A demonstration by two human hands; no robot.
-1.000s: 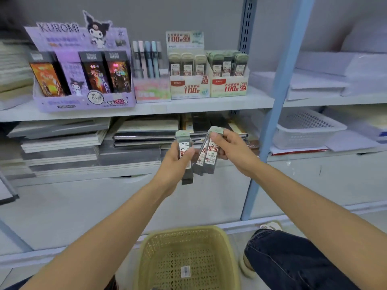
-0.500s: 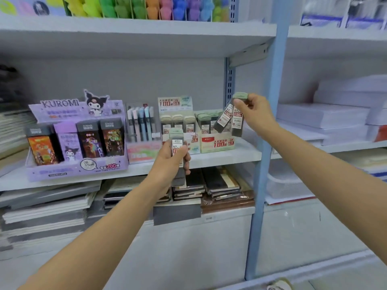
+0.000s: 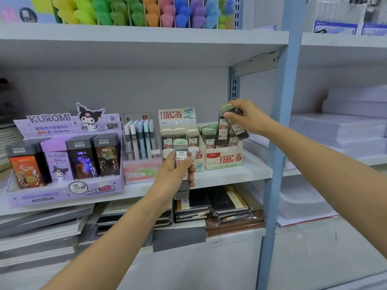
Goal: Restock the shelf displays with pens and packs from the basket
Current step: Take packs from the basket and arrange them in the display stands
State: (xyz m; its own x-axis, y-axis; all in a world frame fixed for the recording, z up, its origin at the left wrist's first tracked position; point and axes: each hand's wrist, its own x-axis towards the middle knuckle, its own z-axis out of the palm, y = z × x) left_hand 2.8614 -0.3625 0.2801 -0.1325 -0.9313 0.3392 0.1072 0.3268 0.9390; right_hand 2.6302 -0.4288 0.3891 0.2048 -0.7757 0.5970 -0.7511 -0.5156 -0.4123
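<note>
The right hand [image 3: 249, 120] pinches two 0.7 lead refill packs [image 3: 223, 128] by their green caps, their bottoms splayed apart, just above the 0.7 display box [image 3: 224, 161]. Judging from that splay, the tilted outer pack could catch the box's right wall, or slip from the fingers and drop off the shelf [image 3: 240, 174]. Pushing both in together might also topple the standing green-capped packs [image 3: 207, 130].

The left hand [image 3: 171, 174] grips a stack of spare packs [image 3: 180, 151] in front of the 0.5 display box [image 3: 199, 162] (the top label reads 0.7, so setting them there would mis-sort them).

Counted:
- two packs are in the right hand
- one label shows in the left hand, with at least one more dark body below it
- three cream-capped packs [image 3: 180, 132] stand in the 0.5 box's front row
- five pens [image 3: 140, 137] stand beside that box
- four cartons stand in the Kuromi display [image 3: 62, 191]

The basket is out of view.
</note>
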